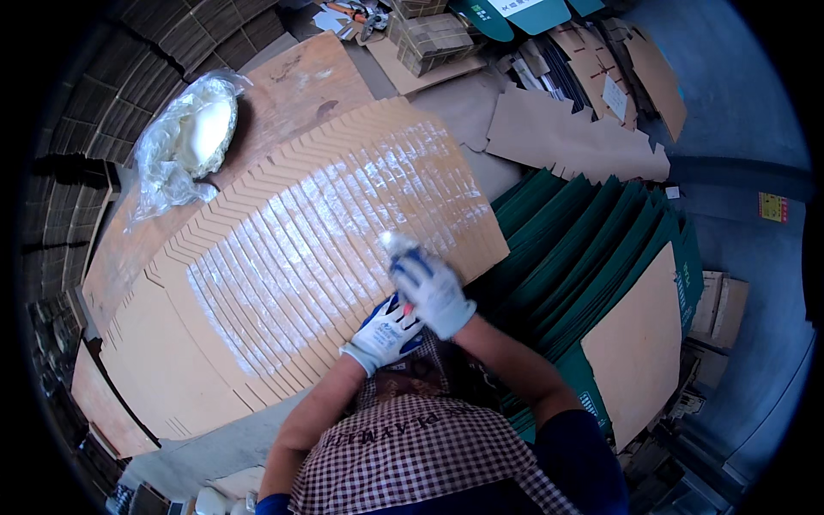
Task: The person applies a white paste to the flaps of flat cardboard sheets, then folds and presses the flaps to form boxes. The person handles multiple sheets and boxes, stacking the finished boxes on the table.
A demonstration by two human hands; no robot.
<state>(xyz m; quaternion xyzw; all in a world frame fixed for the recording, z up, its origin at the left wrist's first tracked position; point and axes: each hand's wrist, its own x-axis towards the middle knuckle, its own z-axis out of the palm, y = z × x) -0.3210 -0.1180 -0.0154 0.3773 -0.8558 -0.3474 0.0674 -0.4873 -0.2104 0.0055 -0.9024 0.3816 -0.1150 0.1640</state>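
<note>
Brown cardboard sheets (137,343) lie fanned out in overlapping rows before me, a shiny wet-looking whitish coating (275,249) across their strips. My right hand (432,292), in a white and blue glove, is closed around a brush (394,242). Its pale head touches or hovers just over the coated strips near their right end; motion blurs it, and a reddish handle end shows below the fingers. My left hand (386,335), gloved alike, lies at the near edge of the sheets with fingers stretched out, partly hidden beside the right hand.
At the far left, a whitish bowl-like container (206,137) wrapped in clear plastic stands on a wooden board (300,81). Dark green folded sheets (566,249) are stacked to my right, a brown panel (639,343) on them. Bundled cardboard (429,43) sits at the back.
</note>
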